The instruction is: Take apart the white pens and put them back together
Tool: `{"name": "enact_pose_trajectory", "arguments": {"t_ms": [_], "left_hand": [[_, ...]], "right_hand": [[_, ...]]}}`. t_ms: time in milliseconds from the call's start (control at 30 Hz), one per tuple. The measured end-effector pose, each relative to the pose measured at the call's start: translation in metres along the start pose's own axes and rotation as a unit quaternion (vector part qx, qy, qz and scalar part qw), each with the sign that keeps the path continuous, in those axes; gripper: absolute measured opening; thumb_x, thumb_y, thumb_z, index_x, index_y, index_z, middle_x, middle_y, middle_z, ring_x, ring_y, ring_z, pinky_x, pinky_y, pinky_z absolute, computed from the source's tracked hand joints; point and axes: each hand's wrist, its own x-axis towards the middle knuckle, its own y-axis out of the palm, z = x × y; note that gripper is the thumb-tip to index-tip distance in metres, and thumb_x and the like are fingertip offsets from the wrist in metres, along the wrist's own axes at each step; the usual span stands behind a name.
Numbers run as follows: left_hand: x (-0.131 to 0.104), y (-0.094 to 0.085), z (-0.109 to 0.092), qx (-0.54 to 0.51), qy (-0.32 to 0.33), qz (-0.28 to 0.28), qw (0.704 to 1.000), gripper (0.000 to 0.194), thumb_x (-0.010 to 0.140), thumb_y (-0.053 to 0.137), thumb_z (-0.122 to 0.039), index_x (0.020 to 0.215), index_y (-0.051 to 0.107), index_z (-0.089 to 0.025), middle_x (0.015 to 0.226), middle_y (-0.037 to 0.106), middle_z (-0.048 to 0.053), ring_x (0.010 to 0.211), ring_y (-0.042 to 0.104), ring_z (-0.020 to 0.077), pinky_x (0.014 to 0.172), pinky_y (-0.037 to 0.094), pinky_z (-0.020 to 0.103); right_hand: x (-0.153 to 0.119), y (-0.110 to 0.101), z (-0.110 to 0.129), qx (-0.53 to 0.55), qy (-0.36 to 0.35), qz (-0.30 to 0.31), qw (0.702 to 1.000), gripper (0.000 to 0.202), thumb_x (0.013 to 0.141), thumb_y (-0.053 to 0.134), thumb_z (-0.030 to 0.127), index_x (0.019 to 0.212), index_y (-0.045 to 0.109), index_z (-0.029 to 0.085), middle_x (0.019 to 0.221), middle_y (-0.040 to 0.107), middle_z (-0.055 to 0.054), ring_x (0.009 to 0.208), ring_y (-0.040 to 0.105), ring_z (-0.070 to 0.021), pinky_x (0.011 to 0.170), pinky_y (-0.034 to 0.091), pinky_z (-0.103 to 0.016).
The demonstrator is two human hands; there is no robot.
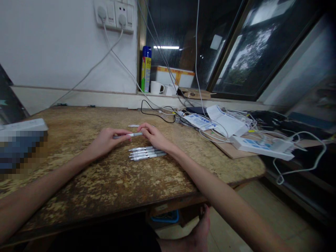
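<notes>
Seen from the head camera, a person at a worn wooden desk (pixel 91 189) holds a white-and-grey pen (pixel 135 134) level above the surface, one hand at either end. The left hand (pixel 105 140) pinches one end between thumb and fingers; the right hand (pixel 154 137), its fingers curled, closes on the other. Just below on the desk, nearer the body, a group of similar pens (pixel 144 154) lies side by side, clips to the left; beyond the hands lies what appears to be another pen (pixel 133 126), partly hidden by the right hand.

The step in hand looks to be two-handed work on the single pen; the next move would seem to call for one hand to keep its end steady while the other eases its pinch.

On the window ledge, a white mug (pixel 155 88) stands upright beside a spray can (pixel 146 71), its contents out of sight. Behind it is a white box (pixel 162 77) bound with orange tape, its inside hidden. Beneath the desk, a blue-rimmed basket (pixel 166 221) holds contents too dark to make out.
</notes>
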Motion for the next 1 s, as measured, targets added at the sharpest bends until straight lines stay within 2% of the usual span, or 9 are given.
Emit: {"name": "enact_pose_trajectory", "arguments": {"t_ms": [100, 267, 367, 533, 633, 767, 833, 900, 1000], "left_hand": [[0.0, -0.002, -0.003, -0.008, 0.003, -0.014, 1.0, 0.041, 0.094, 0.064, -0.055, 0.116, 0.081, -0.026, 0.103, 0.082, 0.006, 0.086, 0.069, 0.0228, 0.079, 0.046, 0.032], [0.002, -0.01, 0.002, -0.095, -0.053, 0.028, 0.994, 0.041, 0.087, 0.071, -0.059, 0.109, 0.082, -0.026, 0.092, 0.082, 0.005, 0.074, 0.066, 0.0203, 0.063, 0.042, 0.028], [0.004, -0.013, 0.009, -0.143, -0.086, -0.024, 0.986, 0.041, 0.082, 0.077, -0.059, 0.103, 0.082, -0.024, 0.093, 0.08, 0.005, 0.077, 0.066, 0.0204, 0.062, 0.043, 0.027], [0.008, -0.007, 0.015, -0.344, -0.102, -0.104, 0.928, 0.04, 0.08, 0.081, -0.055, 0.103, 0.079, -0.022, 0.115, 0.076, 0.007, 0.107, 0.065, 0.0239, 0.079, 0.052, 0.028], [0.009, -0.002, 0.014, -0.42, -0.076, -0.088, 0.9, 0.037, 0.085, 0.078, -0.053, 0.099, 0.073, -0.02, 0.097, 0.072, 0.006, 0.093, 0.066, 0.0202, 0.077, 0.053, 0.028], [0.005, 0.0, 0.007, -0.362, -0.063, -0.018, 0.93, 0.038, 0.094, 0.066, -0.055, 0.107, 0.07, -0.019, 0.066, 0.051, -0.003, 0.057, 0.047, 0.0116, 0.053, 0.039, 0.022], [0.001, 0.001, 0.002, -0.298, -0.046, 0.017, 0.953, 0.038, 0.097, 0.063, -0.055, 0.106, 0.07, -0.019, 0.064, 0.047, -0.003, 0.055, 0.042, 0.0107, 0.05, 0.033, 0.022], [-0.002, 0.004, -0.003, -0.254, -0.028, 0.047, 0.966, 0.036, 0.098, 0.062, -0.054, 0.099, 0.07, -0.019, 0.065, 0.046, -0.002, 0.055, 0.04, 0.0105, 0.049, 0.03, 0.022], [-0.006, 0.008, -0.006, -0.227, -0.027, 0.07, 0.971, 0.039, 0.1, 0.058, -0.055, 0.086, 0.065, -0.02, 0.066, 0.047, -0.002, 0.053, 0.038, 0.0099, 0.048, 0.025, 0.024]], "right_hand": [[0.001, 0.0, 0.002, 0.029, 0.023, 0.005, 0.999, 0.018, 0.103, 0.045, 0.03, 0.103, 0.06, 0.022, 0.068, 0.039, 0.004, 0.062, 0.037, -0.0148, 0.059, 0.027, -0.027], [0.005, -0.006, 0.002, 0.071, 0.05, -0.025, 0.996, 0.017, 0.101, 0.048, 0.032, 0.1, 0.062, 0.023, 0.069, 0.043, 0.004, 0.061, 0.038, -0.0144, 0.058, 0.027, -0.028], [0.005, -0.007, 0.002, 0.088, 0.044, -0.054, 0.994, 0.014, 0.099, 0.05, 0.031, 0.098, 0.062, 0.023, 0.072, 0.047, 0.003, 0.064, 0.042, -0.0141, 0.061, 0.032, -0.028], [0.001, 0.0, 0.009, 0.137, 0.011, 0.056, 0.989, 0.016, 0.098, 0.058, 0.037, 0.107, 0.058, 0.024, 0.076, 0.062, 0.002, 0.074, 0.057, -0.0167, 0.075, 0.045, -0.032], [0.002, 0.002, 0.01, 0.122, -0.032, 0.044, 0.991, 0.021, 0.099, 0.057, 0.042, 0.095, 0.061, 0.022, 0.083, 0.065, -0.001, 0.08, 0.06, -0.0169, 0.082, 0.047, -0.034], [0.003, -0.001, 0.01, 0.083, -0.04, -0.015, 0.996, 0.03, 0.1, 0.057, 0.043, 0.08, 0.061, 0.021, 0.079, 0.062, -0.001, 0.076, 0.057, -0.0153, 0.077, 0.045, -0.033], [0.003, 0.001, 0.012, 0.11, -0.037, -0.027, 0.993, 0.02, 0.093, 0.068, 0.042, 0.092, 0.063, 0.022, 0.085, 0.065, 0.0, 0.076, 0.058, -0.015, 0.075, 0.046, -0.032], [0.003, 0.005, 0.015, 0.139, -0.034, -0.029, 0.989, 0.027, 0.086, 0.076, 0.041, 0.103, 0.063, 0.024, 0.088, 0.068, 0.0, 0.077, 0.06, -0.0153, 0.074, 0.047, -0.031], [0.003, 0.011, 0.016, 0.145, -0.028, -0.01, 0.989, 0.028, 0.085, 0.077, 0.044, 0.101, 0.068, 0.023, 0.083, 0.069, 0.0, 0.076, 0.061, -0.0158, 0.073, 0.047, -0.031]]}}
